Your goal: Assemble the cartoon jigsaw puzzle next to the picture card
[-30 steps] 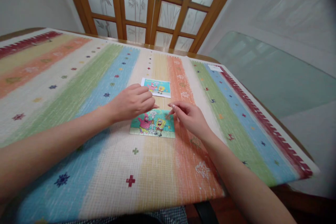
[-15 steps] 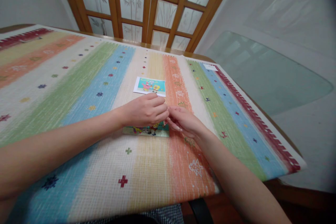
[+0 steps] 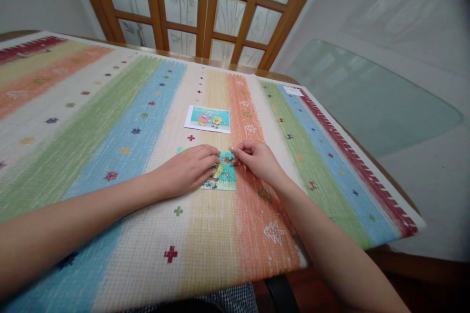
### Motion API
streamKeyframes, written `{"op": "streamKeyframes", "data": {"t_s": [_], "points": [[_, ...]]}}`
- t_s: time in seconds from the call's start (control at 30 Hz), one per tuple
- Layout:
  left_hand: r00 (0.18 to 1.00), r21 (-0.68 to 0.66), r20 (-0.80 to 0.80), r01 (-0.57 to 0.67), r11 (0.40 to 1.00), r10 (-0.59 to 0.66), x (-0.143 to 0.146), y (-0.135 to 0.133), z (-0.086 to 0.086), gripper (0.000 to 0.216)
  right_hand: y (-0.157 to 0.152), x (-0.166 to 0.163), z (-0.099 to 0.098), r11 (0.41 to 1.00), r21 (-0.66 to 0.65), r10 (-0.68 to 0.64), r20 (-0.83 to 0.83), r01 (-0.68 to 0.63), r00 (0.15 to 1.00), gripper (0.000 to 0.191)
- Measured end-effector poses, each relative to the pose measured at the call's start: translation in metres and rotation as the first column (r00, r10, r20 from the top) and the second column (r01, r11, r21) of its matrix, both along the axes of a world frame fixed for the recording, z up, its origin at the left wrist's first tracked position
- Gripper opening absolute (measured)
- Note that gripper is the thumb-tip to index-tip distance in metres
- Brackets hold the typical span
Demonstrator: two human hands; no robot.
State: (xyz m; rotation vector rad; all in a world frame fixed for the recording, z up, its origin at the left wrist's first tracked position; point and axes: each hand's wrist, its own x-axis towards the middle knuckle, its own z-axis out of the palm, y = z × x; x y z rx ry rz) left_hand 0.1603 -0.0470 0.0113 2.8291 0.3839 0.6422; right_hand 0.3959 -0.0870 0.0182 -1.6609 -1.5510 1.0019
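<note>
A small jigsaw puzzle point(image 3: 222, 183) with a teal cartoon picture lies flat on the tablecloth, its seams visible. My left hand point(image 3: 191, 168) rests palm down across its left and middle part with fingers stretched out, hiding much of the picture. At the puzzle's top right corner, my right hand point(image 3: 253, 156) has thumb and index finger pinched at a teal puzzle piece point(image 3: 228, 155); the fingers partly cover it, and whether it sits fully in place cannot be seen. Just beyond the hands lies a printed picture card point(image 3: 208, 119) with the same kind of cartoon characters and a white border.
A striped tablecloth point(image 3: 147, 239) covers the table. A small white paper point(image 3: 293, 91) lies near the far right corner. Behind the table stand wooden glass-paned doors point(image 3: 205, 14), and a glass panel point(image 3: 374, 98) is at the right by the wall.
My left hand has moved down and left, flattening onto the puzzle and uncovering its right part. My right hand has shifted slightly upward, and the two hands are now apart.
</note>
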Motion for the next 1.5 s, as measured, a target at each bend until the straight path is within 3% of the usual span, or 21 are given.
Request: {"op": "streamKeyframes", "data": {"t_s": [0.13,0.3,0.63,0.87,1.07,1.2,1.5], "points": [[0.999,-0.051,-0.043,0.017,0.999,-0.019,0.0,-0.003,-0.011,0.019,0.0,-0.002,-0.006,0.989,0.146,-0.038,0.251,0.001,0.967,0.035],[0.995,-0.021,-0.095,0.004,1.0,-0.006,0.0,-0.001,-0.014,0.019,-0.004,-0.012,-0.011,0.979,0.191,-0.029,0.452,-0.065,0.891,0.029],[0.995,0.015,-0.103,0.006,1.0,-0.004,0.001,-0.001,-0.016,0.026,-0.008,-0.019,-0.001,0.971,0.142,0.053,0.659,-0.193,0.75,0.024],[0.973,0.07,-0.232,-0.001,0.998,0.017,0.001,-0.002,-0.012,0.04,-0.008,-0.017,-0.003,0.983,0.109,0.053,0.607,-0.149,0.793,0.015],[0.959,0.075,-0.281,-0.021,0.997,0.041,0.002,-0.002,-0.011,0.04,-0.003,0.002,-0.001,0.978,0.077,0.156,0.361,-0.196,0.919,0.007],[0.956,0.084,-0.289,-0.024,0.996,0.048,0.002,-0.002,-0.011,0.04,-0.001,0.006,0.003,0.976,0.008,0.204,0.309,-0.217,0.929,0.005],[0.966,0.075,-0.255,-0.028,0.997,0.046,0.003,-0.002,-0.013,0.039,0.003,0.01,-0.006,0.989,-0.055,0.147,0.221,-0.138,0.964,0.013]]}}
